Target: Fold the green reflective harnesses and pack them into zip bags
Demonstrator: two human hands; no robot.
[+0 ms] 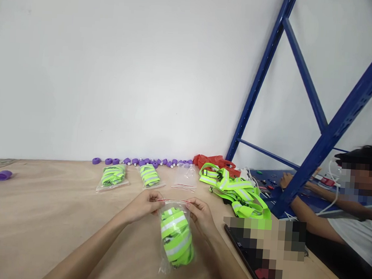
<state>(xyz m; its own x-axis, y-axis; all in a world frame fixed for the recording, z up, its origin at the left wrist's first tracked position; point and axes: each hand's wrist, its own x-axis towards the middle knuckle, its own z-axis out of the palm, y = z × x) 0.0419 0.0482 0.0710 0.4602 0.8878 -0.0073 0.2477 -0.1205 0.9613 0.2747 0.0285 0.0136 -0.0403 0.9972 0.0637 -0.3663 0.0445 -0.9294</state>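
Between my hands hangs a clear zip bag (176,236) with a folded neon-yellow reflective strap inside. My left hand (148,203) pinches the left end of its red-lined top edge. At the right end of that edge, the fingers of my right hand (200,212) are closed on the bag. Beyond my hands, two more filled bags lie on the table: one bag (113,176) at left, another bag (150,175) nearer the middle. A flat clear bag (185,176) lies beside them. Loose reflective straps (236,187) are heaped to the right.
Several purple caps (146,161) line the wall, and a purple cup-like piece (2,175) lies far left. A red plastic bag (214,160) sits behind the straps. Blue rack posts (319,153) rise at right, where another person (352,227) works. A dark device (244,254) is partly blurred.
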